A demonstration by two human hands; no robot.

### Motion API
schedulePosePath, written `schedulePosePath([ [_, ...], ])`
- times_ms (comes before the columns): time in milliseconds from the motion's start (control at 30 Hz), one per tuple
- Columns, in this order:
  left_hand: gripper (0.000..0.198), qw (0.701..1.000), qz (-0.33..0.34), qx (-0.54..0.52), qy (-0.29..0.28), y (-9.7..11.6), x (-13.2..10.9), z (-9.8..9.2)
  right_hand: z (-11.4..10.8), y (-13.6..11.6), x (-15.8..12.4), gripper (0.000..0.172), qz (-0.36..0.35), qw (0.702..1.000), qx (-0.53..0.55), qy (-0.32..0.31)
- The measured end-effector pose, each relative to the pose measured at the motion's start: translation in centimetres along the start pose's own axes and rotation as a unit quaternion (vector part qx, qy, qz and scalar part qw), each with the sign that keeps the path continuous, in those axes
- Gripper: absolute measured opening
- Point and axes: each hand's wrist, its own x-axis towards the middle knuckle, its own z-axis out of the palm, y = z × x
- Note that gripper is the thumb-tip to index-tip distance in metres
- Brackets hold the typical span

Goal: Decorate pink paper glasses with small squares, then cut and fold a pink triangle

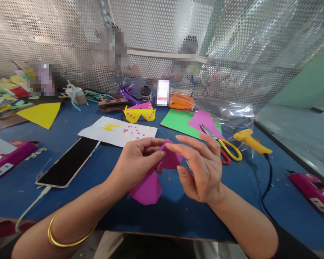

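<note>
My left hand (pixel 142 158) pinches a magenta paper cut-out (pixel 148 189) near its middle, between thumb and fingers. One wide lobe hangs below the hand, and the other lobe shows between my two hands, tilted upward. At the top edge of that lobe, the index fingertip of my right hand (pixel 201 169) touches the paper. The right thumb stands apart from it and the other fingers are spread. Beyond my hands lies a white sheet (pixel 113 135) scattered with small yellow and magenta squares. A yellow paper eye mask (pixel 139 114) with pink squares stands behind that sheet.
Scissors (pixel 228 147) lie right of my hands by green paper (pixel 175 122) and a pink piece (pixel 202 120). Beyond them is a yellow glue gun (pixel 253 142) with a black cord. A phone (pixel 70 162) on a white cable lies left. Perforated metal (pixel 162 21) stands behind.
</note>
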Motion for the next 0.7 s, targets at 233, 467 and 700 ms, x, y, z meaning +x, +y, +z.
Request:
schedulePosePath([
  [233, 0.024, 1.000, -0.001, 0.006, 0.015, 0.3, -0.2, 0.1, -0.2, -0.1, 0.3, 0.032, 0.045, 0.997, 0.057, 0.010],
  [467, 0.029, 1.000, -0.012, 0.007, 0.028, 0.3, -0.2, 0.2, 0.4, 0.6, 0.7, 0.014, 0.370, 0.907, 0.202, -0.002],
  [700, 0.034, 0.998, -0.016, 0.056, 0.021, 0.5, -0.2, 0.1, 1.1, 0.7, 0.8, 0.016, 0.478, 0.792, 0.375, -0.053],
])
